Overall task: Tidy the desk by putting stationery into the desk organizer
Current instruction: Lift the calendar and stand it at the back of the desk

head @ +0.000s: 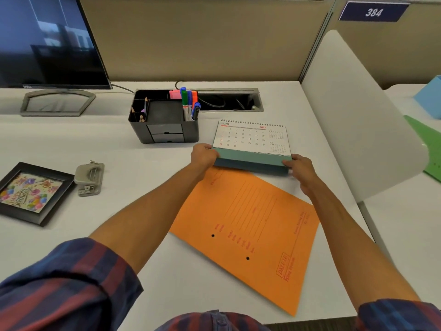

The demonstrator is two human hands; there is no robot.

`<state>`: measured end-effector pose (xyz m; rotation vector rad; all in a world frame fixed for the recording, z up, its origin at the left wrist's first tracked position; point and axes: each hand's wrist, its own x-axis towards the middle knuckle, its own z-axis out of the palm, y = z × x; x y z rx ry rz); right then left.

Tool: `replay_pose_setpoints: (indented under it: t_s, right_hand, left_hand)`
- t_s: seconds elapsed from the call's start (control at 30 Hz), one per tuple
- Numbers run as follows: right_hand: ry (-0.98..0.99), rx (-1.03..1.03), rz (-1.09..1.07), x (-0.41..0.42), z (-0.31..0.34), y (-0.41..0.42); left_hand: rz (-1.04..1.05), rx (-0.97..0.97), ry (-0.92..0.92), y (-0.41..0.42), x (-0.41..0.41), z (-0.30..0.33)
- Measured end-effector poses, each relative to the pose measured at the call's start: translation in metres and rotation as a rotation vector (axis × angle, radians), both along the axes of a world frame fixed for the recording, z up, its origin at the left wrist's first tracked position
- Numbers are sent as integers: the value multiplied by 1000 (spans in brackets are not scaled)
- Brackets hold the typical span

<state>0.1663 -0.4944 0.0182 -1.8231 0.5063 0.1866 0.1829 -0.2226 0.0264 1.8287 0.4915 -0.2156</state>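
Note:
A black desk organizer stands at the back middle of the white desk. It holds pencils on its left, pink sticky notes at the back and several markers on its right. Just right of it stands a spiral desk calendar with a teal base. My left hand grips the base's left end and my right hand grips its right end. An orange file folder lies flat in front of the calendar, under my forearms.
A grey hole punch and a black picture frame lie at the left. A monitor stands at the back left. An open cable tray sits behind the calendar. A white divider bounds the desk's right side.

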Motion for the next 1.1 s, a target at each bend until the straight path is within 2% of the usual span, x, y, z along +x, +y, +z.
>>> replay_pose_setpoints:
  t_s: [0.07,0.23,0.33,0.7,1.1]
  right_hand:
    - [-13,-29,14,1,0,-6]
    - [-64,-102,57,-4,-2,-14]
    - [-118,-144,74,-6,-5,-21]
    - [-234,-494,75,-9,-20,-31]
    - [-221,-585,101,1,-39,-40]
  left_hand:
    - [-5,7,11,-5,2,1]
    - [-106,204,-98,-24,7,6]
    - [-155,246,-121,-32,12,6]
    - [-302,101,-113,-53,20,7]
    - [-418,36,-70,-59,46,0]
